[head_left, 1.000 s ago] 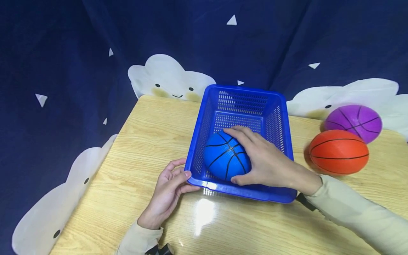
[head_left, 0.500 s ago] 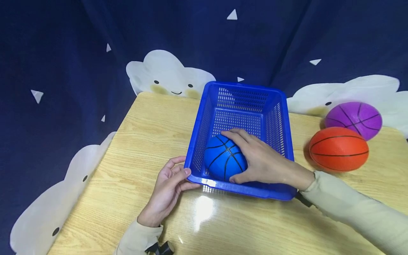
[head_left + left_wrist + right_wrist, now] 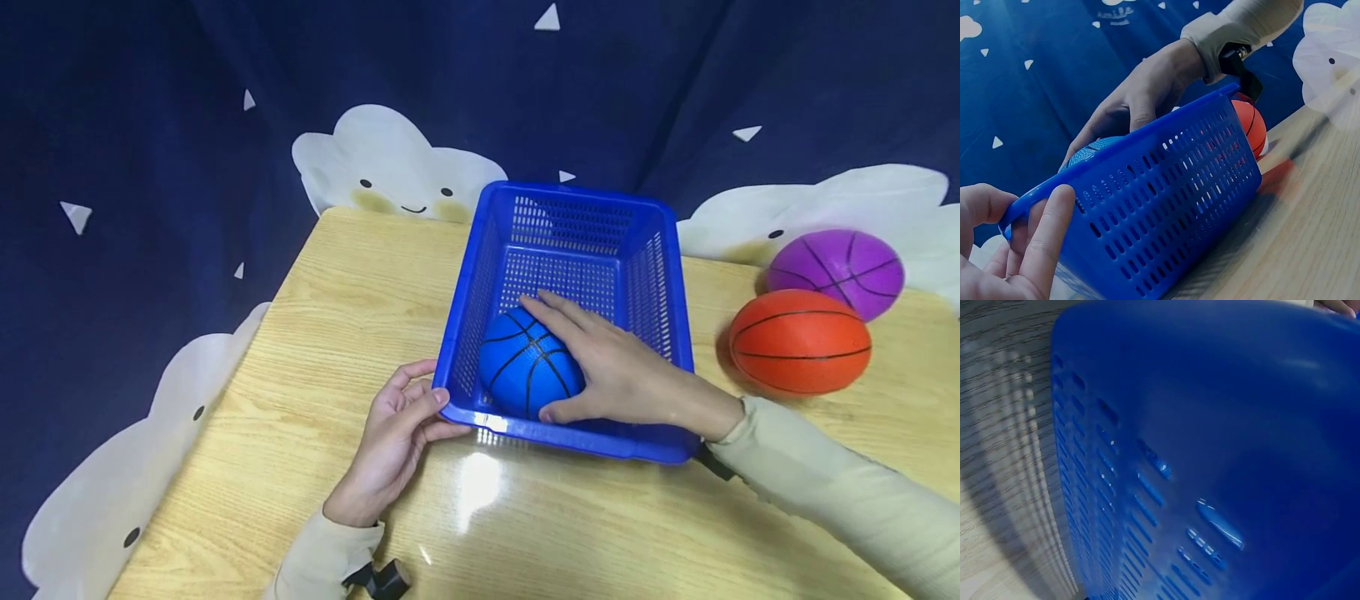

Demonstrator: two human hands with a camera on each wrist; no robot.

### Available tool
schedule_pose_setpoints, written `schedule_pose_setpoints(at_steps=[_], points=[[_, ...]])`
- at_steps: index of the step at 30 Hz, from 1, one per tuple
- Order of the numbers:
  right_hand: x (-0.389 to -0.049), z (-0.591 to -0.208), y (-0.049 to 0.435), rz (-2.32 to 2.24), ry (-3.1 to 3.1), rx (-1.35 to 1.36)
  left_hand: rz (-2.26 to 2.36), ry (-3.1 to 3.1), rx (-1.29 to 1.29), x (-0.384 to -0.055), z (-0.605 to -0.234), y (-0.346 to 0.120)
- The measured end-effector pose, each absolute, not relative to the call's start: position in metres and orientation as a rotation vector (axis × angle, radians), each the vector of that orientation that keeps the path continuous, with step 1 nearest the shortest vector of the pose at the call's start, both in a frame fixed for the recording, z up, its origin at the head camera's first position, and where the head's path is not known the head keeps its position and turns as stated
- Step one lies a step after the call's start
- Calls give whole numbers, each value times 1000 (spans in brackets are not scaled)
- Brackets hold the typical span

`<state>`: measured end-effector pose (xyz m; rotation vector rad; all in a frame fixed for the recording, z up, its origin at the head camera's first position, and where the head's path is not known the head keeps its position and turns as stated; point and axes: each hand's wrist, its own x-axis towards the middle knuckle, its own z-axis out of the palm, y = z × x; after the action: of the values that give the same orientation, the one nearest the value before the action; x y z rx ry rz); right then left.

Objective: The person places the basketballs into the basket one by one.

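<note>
Basket (image 3: 566,271) has long axis six-to-twelve o'clock; left hand (image 3: 393,442) pinches its eight-o'clock corner, right hand (image 3: 622,371) grasps the blue ball (image 3: 521,367) inside (crossed seams upward).

Left hand (image 3: 393,446) grips near left corner of blue basket (image 3: 592,443); right hand (image 3: 622,371) holds blue ball (image 3: 525,367) inside. Orange ball (image 3: 801,343), purple ball (image 3: 851,265) on table (image 3: 337,333), right.

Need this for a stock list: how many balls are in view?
3. The blue ball is inside the basket, gripped by the right hand; the orange ball and the purple ball sit on the table right of the basket, the orange one in front.
</note>
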<state>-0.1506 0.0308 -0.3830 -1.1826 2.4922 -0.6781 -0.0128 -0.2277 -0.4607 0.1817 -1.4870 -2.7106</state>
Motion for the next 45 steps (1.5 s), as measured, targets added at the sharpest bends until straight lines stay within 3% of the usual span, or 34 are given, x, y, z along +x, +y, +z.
schedule_pose_setpoints(at_steps=[45], points=[[-152,-378,42,-820,2506,-1179,-2670,-1540,227,-10,-455,-223]])
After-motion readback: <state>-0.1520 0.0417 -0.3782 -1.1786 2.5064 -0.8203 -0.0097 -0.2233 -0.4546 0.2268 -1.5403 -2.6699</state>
